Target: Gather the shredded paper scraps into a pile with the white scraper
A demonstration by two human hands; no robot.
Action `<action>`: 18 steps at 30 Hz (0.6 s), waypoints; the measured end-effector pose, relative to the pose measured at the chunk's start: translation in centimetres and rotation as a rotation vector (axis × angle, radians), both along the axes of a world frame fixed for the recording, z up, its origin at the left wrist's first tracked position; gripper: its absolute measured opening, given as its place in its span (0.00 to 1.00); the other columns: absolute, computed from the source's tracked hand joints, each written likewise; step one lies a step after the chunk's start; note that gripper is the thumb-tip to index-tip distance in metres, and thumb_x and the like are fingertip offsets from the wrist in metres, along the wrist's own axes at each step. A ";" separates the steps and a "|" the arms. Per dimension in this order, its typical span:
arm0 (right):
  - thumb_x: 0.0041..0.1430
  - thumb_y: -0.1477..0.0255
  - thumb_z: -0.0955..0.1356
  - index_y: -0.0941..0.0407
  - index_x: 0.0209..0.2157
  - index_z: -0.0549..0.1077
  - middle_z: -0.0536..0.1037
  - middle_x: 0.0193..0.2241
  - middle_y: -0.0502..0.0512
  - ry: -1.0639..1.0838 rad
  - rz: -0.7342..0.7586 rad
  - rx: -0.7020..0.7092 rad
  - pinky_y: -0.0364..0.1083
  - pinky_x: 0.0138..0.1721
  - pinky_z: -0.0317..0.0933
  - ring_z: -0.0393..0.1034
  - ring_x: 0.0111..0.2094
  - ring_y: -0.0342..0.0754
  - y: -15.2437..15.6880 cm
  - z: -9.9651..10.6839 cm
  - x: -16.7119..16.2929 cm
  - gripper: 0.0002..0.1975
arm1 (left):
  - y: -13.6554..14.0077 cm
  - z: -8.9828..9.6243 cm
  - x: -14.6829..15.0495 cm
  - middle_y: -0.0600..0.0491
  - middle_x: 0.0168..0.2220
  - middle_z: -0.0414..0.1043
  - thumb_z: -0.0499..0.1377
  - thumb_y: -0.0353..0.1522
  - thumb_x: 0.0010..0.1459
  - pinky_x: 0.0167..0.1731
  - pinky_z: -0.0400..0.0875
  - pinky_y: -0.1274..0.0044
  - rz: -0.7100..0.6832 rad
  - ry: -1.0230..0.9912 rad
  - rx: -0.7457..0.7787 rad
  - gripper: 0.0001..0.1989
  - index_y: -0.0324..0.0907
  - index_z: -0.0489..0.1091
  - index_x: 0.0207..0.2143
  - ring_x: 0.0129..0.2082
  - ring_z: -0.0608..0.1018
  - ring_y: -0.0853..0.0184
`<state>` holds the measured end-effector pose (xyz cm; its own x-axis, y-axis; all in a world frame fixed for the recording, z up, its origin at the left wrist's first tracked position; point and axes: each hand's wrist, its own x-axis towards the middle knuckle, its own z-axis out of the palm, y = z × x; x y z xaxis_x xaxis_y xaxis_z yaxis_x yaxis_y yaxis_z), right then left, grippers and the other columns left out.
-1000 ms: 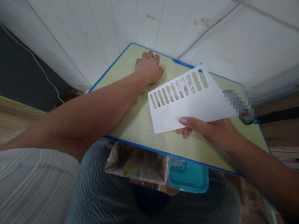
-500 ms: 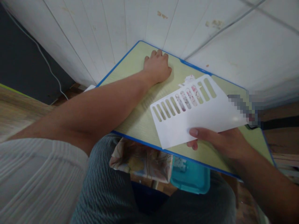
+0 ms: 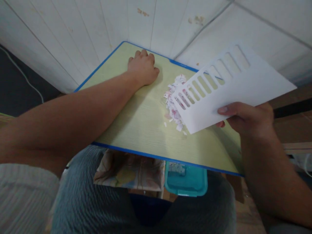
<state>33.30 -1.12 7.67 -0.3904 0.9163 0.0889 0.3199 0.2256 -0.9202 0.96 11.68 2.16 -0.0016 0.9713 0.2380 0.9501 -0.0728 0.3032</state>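
Right hand pinches the card — long side slanting down-left over paper scraps — while left hand rests curled, grip unclear.

And there's the left hand, planted towards the far edge of the blue-edged tabletop, knuckles up! Over the tabletop's right side, the right hand grips a white slotted card, thumb on top, its left end partly hiding torn paper scraps heaped mid-tabletop. Below the tabletop's near edge I spot a patterned fabric bin beside a teal plastic box; beyond its far edge, white panelled wall.
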 end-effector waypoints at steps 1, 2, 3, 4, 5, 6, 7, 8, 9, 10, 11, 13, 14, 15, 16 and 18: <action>0.57 0.63 0.82 0.51 0.27 0.80 0.79 0.22 0.52 0.066 -0.040 0.022 0.51 0.16 0.64 0.71 0.19 0.52 -0.3 0.1 -0.4 0.13 | -0.1 0.0 0.0 0.37 0.74 0.72 0.58 0.38 0.77 0.72 0.69 0.45 0.001 0.014 0.002 0.24 0.38 0.77 0.69 0.74 0.70 0.43; 0.54 0.66 0.83 0.52 0.25 0.80 0.79 0.21 0.51 0.091 -0.043 0.008 0.49 0.15 0.63 0.70 0.18 0.50 -0.5 0.1 -0.9 0.12 | -0.1 0.1 0.1 0.35 0.73 0.72 0.58 0.37 0.78 0.71 0.70 0.44 0.000 0.024 0.005 0.24 0.35 0.77 0.68 0.73 0.70 0.42; 0.52 0.69 0.83 0.52 0.24 0.80 0.79 0.20 0.51 0.113 -0.047 -0.001 0.48 0.14 0.62 0.70 0.17 0.49 -0.8 0.2 -1.5 0.11 | -0.2 0.1 0.1 0.34 0.73 0.72 0.58 0.37 0.78 0.71 0.70 0.44 -0.004 0.029 0.007 0.24 0.33 0.76 0.68 0.73 0.71 0.42; 0.50 0.71 0.82 0.53 0.24 0.80 0.79 0.19 0.50 0.109 -0.031 -0.026 0.46 0.14 0.62 0.70 0.17 0.49 -1.0 0.3 -1.9 0.10 | -0.2 0.1 0.0 0.34 0.72 0.72 0.58 0.37 0.79 0.71 0.70 0.44 -0.008 0.030 0.005 0.24 0.33 0.76 0.68 0.73 0.71 0.43; 0.50 0.73 0.81 0.54 0.23 0.80 0.79 0.19 0.50 0.100 -0.018 -0.046 0.46 0.15 0.63 0.70 0.16 0.48 -1.1 0.3 -2.3 0.10 | -0.2 0.1 0.0 0.35 0.72 0.72 0.58 0.37 0.79 0.71 0.70 0.44 -0.007 0.028 0.002 0.24 0.33 0.76 0.68 0.72 0.70 0.43; 0.50 0.75 0.81 0.54 0.22 0.80 0.79 0.19 0.50 0.094 -0.009 -0.060 0.45 0.16 0.64 0.71 0.16 0.48 -1.2 0.4 -2.6 0.09 | -0.2 0.1 0.0 0.36 0.73 0.71 0.57 0.37 0.79 0.72 0.69 0.45 -0.007 0.021 -0.005 0.23 0.34 0.76 0.68 0.72 0.70 0.45; 0.51 0.75 0.80 0.54 0.22 0.79 0.79 0.19 0.50 0.086 -0.001 -0.071 0.45 0.16 0.65 0.71 0.17 0.48 -1.2 0.4 -2.7 0.10 | -0.1 0.0 -0.1 0.37 0.73 0.71 0.57 0.37 0.79 0.72 0.68 0.45 -0.006 0.011 -0.011 0.23 0.36 0.76 0.69 0.72 0.69 0.46; 0.51 0.76 0.80 0.54 0.21 0.79 0.79 0.19 0.51 0.082 0.004 -0.077 0.45 0.17 0.66 0.71 0.17 0.48 -1.2 0.4 -2.8 0.10 | -0.1 0.0 -0.1 0.38 0.73 0.70 0.57 0.37 0.79 0.73 0.67 0.45 -0.007 0.000 -0.016 0.23 0.37 0.76 0.69 0.71 0.68 0.47; 0.52 0.76 0.79 0.55 0.21 0.79 0.79 0.19 0.51 0.085 0.007 -0.080 0.45 0.18 0.66 0.72 0.17 0.48 -1.2 0.3 -2.9 0.10 | 0.0 0.0 -0.1 0.39 0.73 0.70 0.57 0.37 0.79 0.73 0.66 0.46 -0.004 -0.014 -0.020 0.22 0.38 0.75 0.69 0.71 0.67 0.47; 0.52 0.76 0.79 0.55 0.22 0.80 0.79 0.19 0.51 0.089 0.010 -0.082 0.45 0.18 0.66 0.72 0.17 0.48 -1.3 0.2 -3.0 0.10 | 0.0 0.0 -0.1 0.40 0.73 0.69 0.57 0.37 0.79 0.74 0.65 0.46 0.000 -0.028 -0.025 0.22 0.40 0.75 0.69 0.71 0.66 0.48; 0.52 0.77 0.79 0.55 0.23 0.80 0.80 0.19 0.51 0.091 0.018 -0.088 0.45 0.17 0.65 0.72 0.17 0.48 -1.4 0.1 -3.1 0.09 | 0.0 0.0 -0.1 0.41 0.73 0.69 0.56 0.37 0.80 0.74 0.64 0.46 0.002 -0.040 -0.032 0.21 0.41 0.75 0.69 0.71 0.66 0.48; 0.54 0.76 0.79 0.55 0.26 0.81 0.80 0.20 0.50 0.078 0.047 -0.105 0.45 0.18 0.65 0.72 0.17 0.48 -1.9 -0.2 -3.5 0.07 | -0.1 0.0 -0.1 0.42 0.73 0.69 0.56 0.37 0.80 0.75 0.62 0.47 0.008 -0.057 -0.047 0.21 0.43 0.75 0.68 0.71 0.65 0.48; 0.56 0.75 0.79 0.55 0.27 0.82 0.81 0.21 0.50 0.063 0.066 -0.111 0.45 0.19 0.66 0.73 0.18 0.48 -2.2 -0.3 -3.8 0.07 | -0.1 0.1 0.0 0.42 0.73 0.69 0.56 0.37 0.80 0.75 0.62 0.47 0.009 -0.059 -0.055 0.21 0.42 0.74 0.68 0.71 0.64 0.48; 0.58 0.74 0.79 0.55 0.27 0.81 0.81 0.21 0.50 0.042 0.089 -0.115 0.45 0.20 0.68 0.74 0.19 0.48 -2.5 -0.4 -4.1 0.08 | -0.1 0.1 0.0 0.41 0.73 0.68 0.55 0.37 0.80 0.75 0.61 0.47 0.008 -0.057 -0.062 0.21 0.42 0.74 0.69 0.72 0.64 0.48; 0.60 0.73 0.78 0.54 0.26 0.81 0.81 0.21 0.50 0.019 0.114 -0.116 0.45 0.22 0.70 0.75 0.20 0.49 -2.8 -0.5 -4.5 0.09 | -0.1 0.2 0.1 0.40 0.73 0.67 0.55 0.37 0.80 0.75 0.61 0.47 0.007 -0.052 -0.067 0.21 0.41 0.73 0.69 0.72 0.63 0.48; 0.64 0.71 0.78 0.53 0.25 0.81 0.82 0.22 0.51 -0.014 0.167 -0.119 0.46 0.25 0.73 0.78 0.22 0.49 -3.3 -0.5 -5.1 0.12 | -0.1 0.2 0.1 0.39 0.74 0.66 0.54 0.37 0.80 0.75 0.62 0.48 0.004 -0.040 -0.076 0.22 0.40 0.73 0.69 0.72 0.63 0.48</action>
<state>28.24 -4.43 7.14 -0.5386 0.8423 -0.0226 0.3001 0.1667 -0.9392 1.10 11.56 2.32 -0.0139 0.9864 0.1636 0.9374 -0.0441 0.3455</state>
